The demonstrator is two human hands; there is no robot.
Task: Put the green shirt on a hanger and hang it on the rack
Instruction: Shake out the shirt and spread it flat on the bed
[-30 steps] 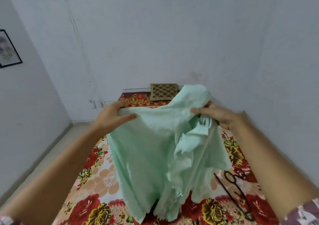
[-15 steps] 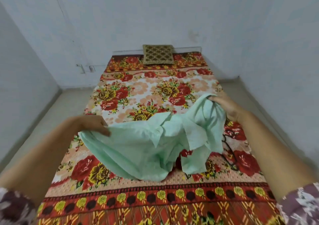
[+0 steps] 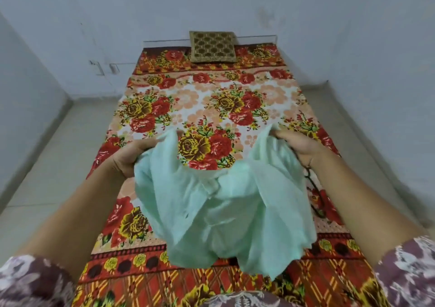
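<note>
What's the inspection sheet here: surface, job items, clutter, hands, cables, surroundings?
Surface: bed with floral sheet.
Job's things: green shirt held over the bed's near end; dark hanger on the sheet, mostly hidden by the shirt; rack not in view.
Clutter: cushion at the far end.
Grips: left hand and right hand each hold a shirt edge.
Cables: nothing seen.
Surroundings: pale walls, floor.

Nothing here can be read: no text, label, brand, number or sign. The green shirt [image 3: 223,212] shows only plain cloth. The bed sheet [image 3: 200,104] carries flowers and a lattice border, and the cushion [image 3: 213,46] a honeycomb pattern, with no lettering on either.
</note>
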